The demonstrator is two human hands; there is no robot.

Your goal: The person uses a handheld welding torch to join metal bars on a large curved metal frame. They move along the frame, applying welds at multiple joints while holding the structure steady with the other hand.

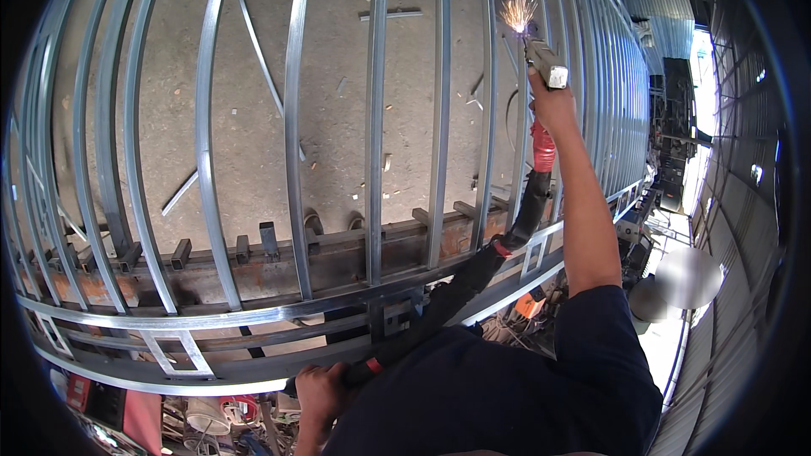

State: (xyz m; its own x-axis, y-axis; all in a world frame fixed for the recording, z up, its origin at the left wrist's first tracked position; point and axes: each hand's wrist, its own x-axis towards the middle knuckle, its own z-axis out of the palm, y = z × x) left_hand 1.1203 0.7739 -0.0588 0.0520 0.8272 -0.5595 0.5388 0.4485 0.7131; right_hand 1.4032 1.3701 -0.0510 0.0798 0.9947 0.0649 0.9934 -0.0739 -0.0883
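Note:
My right arm reaches far forward, and my right hand (553, 105) is closed round a welding torch (530, 52). Bright sparks (518, 13) fly up from its tip, at an upright bar of the metal frame (372, 118). A pale, blocky piece with a white end (553, 72) sits against the top of that hand; I cannot tell what it is. From the torch a thick black cable (460, 287), wrapped in red tape near the hand, runs back past my body. At the lower edge my left hand (321, 390) is closed round the cable, beside the frame's near rail.
A rusty beam (270, 266) with short square tube stubs runs crosswise below the bars. Loose metal strips and scraps lie on the concrete floor (334, 135). Buckets (207, 414) and clutter stand at the lower left. An orange box (530, 304) and cables lie on the right, near a corrugated wall.

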